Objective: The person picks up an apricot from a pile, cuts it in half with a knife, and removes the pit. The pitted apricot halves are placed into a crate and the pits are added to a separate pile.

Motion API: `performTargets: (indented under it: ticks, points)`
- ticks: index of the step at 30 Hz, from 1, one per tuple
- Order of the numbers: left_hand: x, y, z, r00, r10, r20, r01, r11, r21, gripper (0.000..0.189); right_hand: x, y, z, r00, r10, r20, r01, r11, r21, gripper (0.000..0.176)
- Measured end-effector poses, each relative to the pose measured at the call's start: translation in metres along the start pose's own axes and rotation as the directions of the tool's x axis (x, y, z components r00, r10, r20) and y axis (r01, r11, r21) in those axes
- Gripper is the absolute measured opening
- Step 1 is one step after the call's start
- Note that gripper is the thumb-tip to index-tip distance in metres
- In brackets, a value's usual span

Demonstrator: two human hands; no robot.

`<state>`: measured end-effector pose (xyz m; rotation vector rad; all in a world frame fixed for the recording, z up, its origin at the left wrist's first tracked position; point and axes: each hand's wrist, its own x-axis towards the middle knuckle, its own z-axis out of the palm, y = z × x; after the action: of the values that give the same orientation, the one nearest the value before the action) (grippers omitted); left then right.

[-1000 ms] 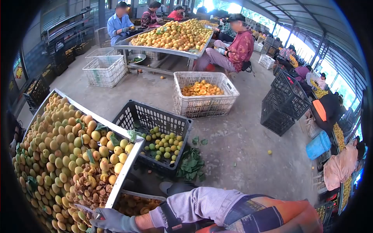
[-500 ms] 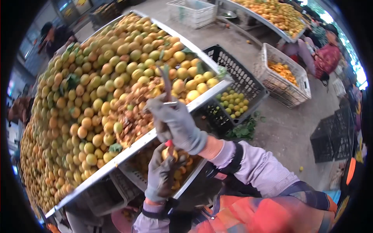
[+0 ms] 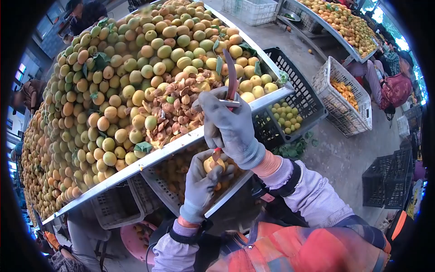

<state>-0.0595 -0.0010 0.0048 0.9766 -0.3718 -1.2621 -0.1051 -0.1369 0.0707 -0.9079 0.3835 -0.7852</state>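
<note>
My left hand (image 3: 202,187), in a grey glove, grips a yellow-orange apricot (image 3: 213,163) held over a crate of cut fruit (image 3: 170,172). My right hand (image 3: 231,129), also gloved, holds a pitting tool (image 3: 230,78) whose dark curved blade points up and whose red lower tip touches the top of the apricot. Both hands sit just below the metal edge of the sorting table (image 3: 181,144). A heap of brown pits (image 3: 176,111) lies on the table right beside the right hand, among many whole apricots (image 3: 131,68).
A black crate with green-yellow fruit (image 3: 286,115) stands right of the table, leaves on the floor below it. A white basket of halved apricots (image 3: 345,93) is farther right, by a seated person (image 3: 393,86). Another fruit table (image 3: 337,22) lies beyond. Black crates (image 3: 387,174) stand at right.
A second ago I looked across the yard with only my right hand low on the table. Since then my view dropped to the table, and both hands came together on the apricot.
</note>
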Motion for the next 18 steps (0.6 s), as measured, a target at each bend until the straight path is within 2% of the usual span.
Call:
performTargets:
  ticks: [2,4,5,7,8,9,10,11,12,13,15,16,17,18]
  points:
    - [0.0,-0.001,0.002,0.999,0.025,-0.036,-0.024,1.0,0.017,0.037,-0.002,0.0,0.003,1.0,0.03,-0.006,-0.03,1.0,0.003,0.022]
    - [0.0,-0.003,0.004,0.997,0.044,-0.055,-0.042,0.998,0.036,0.038,-0.006,0.006,0.01,0.997,-0.067,-0.032,0.065,0.997,-0.052,0.021]
    - [0.001,-0.004,0.005,0.995,0.065,-0.073,-0.061,0.997,0.055,0.038,-0.007,0.007,0.011,0.997,-0.066,-0.032,0.064,0.997,-0.052,0.021]
    - [0.002,-0.011,-0.002,0.991,0.107,-0.08,-0.099,0.99,0.099,0.035,-0.01,0.009,0.014,0.976,-0.192,0.103,0.201,0.977,-0.078,0.017]
    - [0.002,-0.014,-0.003,0.985,0.151,-0.084,-0.138,0.98,0.142,0.032,-0.011,0.02,0.01,0.964,-0.226,0.14,0.251,0.95,-0.188,0.014]
    - [0.002,-0.014,-0.003,0.985,0.15,-0.086,-0.137,0.98,0.141,0.032,-0.008,0.031,0.007,0.964,-0.225,0.14,0.249,0.95,-0.188,0.014]
    - [0.002,-0.014,-0.002,0.979,0.169,-0.111,-0.144,0.968,0.205,0.028,-0.005,0.037,0.009,0.878,-0.413,0.243,0.473,0.824,-0.312,0.012]
    - [0.001,-0.013,-0.002,0.972,0.191,-0.135,-0.149,0.951,0.27,0.025,-0.003,0.039,0.01,0.745,-0.557,0.366,0.667,0.631,-0.397,0.011]
    - [0.001,-0.014,-0.004,0.972,0.191,-0.136,-0.149,0.951,0.272,0.025,-0.01,0.039,0.011,0.785,-0.52,0.335,0.619,0.655,-0.433,0.012]
    - [0.001,-0.017,-0.008,0.966,0.222,-0.134,-0.167,0.928,0.333,0.024,-0.01,0.041,0.011,0.786,-0.52,0.335,0.619,0.656,-0.432,0.012]
    - [0.002,-0.02,-0.012,0.96,0.251,-0.128,-0.183,0.9,0.395,0.023,-0.009,0.05,0.008,0.656,-0.569,0.496,0.749,0.405,-0.525,0.014]
    - [0.002,-0.021,-0.013,0.963,0.223,-0.151,-0.149,0.91,0.387,0.026,-0.008,0.054,0.013,0.748,-0.562,0.354,0.659,0.563,-0.499,0.018]
    - [0.002,-0.02,-0.012,0.965,0.195,-0.174,-0.118,0.918,0.379,0.03,-0.006,0.049,0.007,0.747,-0.562,0.355,0.66,0.563,-0.497,0.018]
    - [0.001,-0.017,-0.008,0.964,0.197,-0.176,-0.119,0.918,0.379,0.03,-0.001,0.038,-0.003,0.962,-0.251,0.106,0.269,0.935,-0.23,0.014]
